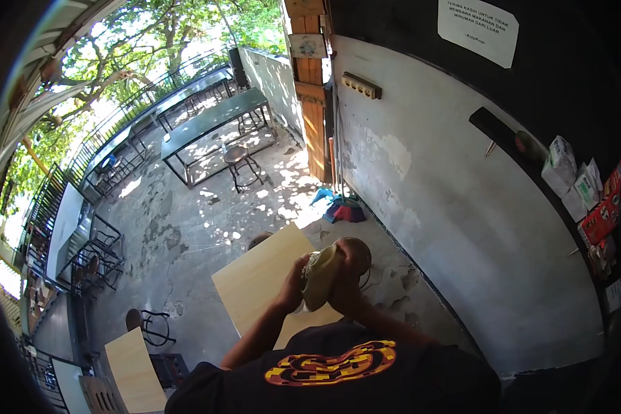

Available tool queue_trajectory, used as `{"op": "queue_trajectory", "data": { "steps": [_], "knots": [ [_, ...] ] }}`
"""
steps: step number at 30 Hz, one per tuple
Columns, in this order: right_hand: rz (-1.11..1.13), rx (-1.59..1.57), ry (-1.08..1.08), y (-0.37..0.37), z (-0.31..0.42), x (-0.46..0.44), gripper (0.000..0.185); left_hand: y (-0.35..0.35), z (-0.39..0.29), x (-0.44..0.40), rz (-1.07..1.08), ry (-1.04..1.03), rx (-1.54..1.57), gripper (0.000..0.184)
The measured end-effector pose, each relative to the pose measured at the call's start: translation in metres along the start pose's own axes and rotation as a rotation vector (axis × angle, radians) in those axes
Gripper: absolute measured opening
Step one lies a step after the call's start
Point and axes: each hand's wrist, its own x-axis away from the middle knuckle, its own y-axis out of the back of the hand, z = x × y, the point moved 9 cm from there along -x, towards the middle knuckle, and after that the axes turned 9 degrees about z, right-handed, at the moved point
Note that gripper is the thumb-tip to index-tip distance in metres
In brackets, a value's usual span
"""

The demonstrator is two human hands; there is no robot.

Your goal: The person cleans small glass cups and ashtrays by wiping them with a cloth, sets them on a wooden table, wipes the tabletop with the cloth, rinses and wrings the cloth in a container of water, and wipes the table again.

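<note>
Both of my hands are raised in front of my chest over a light wooden tabletop (255, 283). Between them is a tan, soft-looking item (319, 279) with a paler upper edge; its exact kind does not show. My left hand (295, 284) grips it from the left side. On the other side my right hand (347, 276) is closed around it, with the fingers partly hidden. Just behind the right hand is a round stool (357, 252).
A wall (455, 207) runs along the right, with packets (583, 186) on a dark ledge. Brooms (343, 210) lean by a wooden post (310, 103). Further off stand a long green table (217, 121) and a stool (237, 155). Another wooden tabletop (134, 372) lies lower left.
</note>
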Motion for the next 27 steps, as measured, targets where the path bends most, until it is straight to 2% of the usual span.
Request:
{"op": "queue_trajectory", "data": {
  "steps": [1, 3, 4, 6, 8, 9, 11, 13, 16, 18, 19, 22, 24, 25, 27],
  "knots": [
    [-0.105, -0.043, -0.062, 0.011, -0.001, -0.002, 0.085, 0.001, -0.001, 0.002, -0.038, 0.039, -0.088, 0.056],
    [-0.109, -0.075, -0.015, 0.024, 0.006, -0.014, 0.076, 0.006, -0.001, 0.006, -0.113, 0.115, -0.262, 0.059],
    [-0.112, -0.092, 0.006, 0.030, 0.011, -0.019, 0.071, 0.006, 0.003, 0.006, -0.079, 0.160, -0.286, 0.059],
    [-0.046, -0.576, -0.292, -0.002, -0.030, 0.000, 0.058, 0.007, 0.013, 0.010, -0.014, 0.257, -0.331, 0.059],
    [0.063, -1.073, -0.552, -0.053, -0.065, 0.022, 0.049, -0.034, -0.025, 0.007, 0.039, 0.007, -0.569, 0.061],
    [0.149, -1.327, -0.676, -0.077, -0.074, 0.040, 0.045, -0.053, -0.037, 0.009, 0.065, -0.117, -0.681, 0.062],
    [0.419, -1.423, -0.667, -0.086, -0.049, 0.042, 0.042, -0.055, -0.043, 0.009, 0.063, -0.263, -0.703, 0.062],
    [0.733, -1.085, -0.391, -0.071, -0.011, 0.034, 0.043, -0.054, -0.048, 0.013, 0.034, -0.344, -0.732, 0.064],
    [1.092, -1.410, -0.396, -0.078, 0.013, 0.052, 0.046, -0.057, -0.058, 0.022, -0.010, -0.365, -0.849, 0.069],
    [0.889, -1.456, -0.438, -0.102, -0.019, 0.060, 0.050, -0.069, -0.067, 0.023, 0.028, -0.375, -1.010, 0.072],
    [0.791, -1.472, -0.457, -0.102, -0.026, 0.056, 0.052, -0.066, -0.063, 0.022, 0.043, -0.350, -0.983, 0.071],
    [0.333, -0.920, -0.506, -0.058, -0.075, 0.039, 0.059, -0.054, -0.046, 0.013, 0.039, -0.290, -0.840, 0.067],
    [0.108, -0.858, -0.502, -0.021, -0.065, 0.027, 0.069, -0.041, -0.034, 0.007, -0.026, -0.244, -0.669, 0.061],
    [-0.003, -0.824, -0.500, -0.001, -0.059, 0.022, 0.075, -0.027, -0.017, -0.001, -0.001, -0.140, -0.602, 0.060],
    [-0.078, -0.458, -0.356, 0.034, -0.043, 0.002, 0.082, -0.002, 0.021, -0.015, 0.049, 0.063, -0.461, 0.058]
  ]
}}
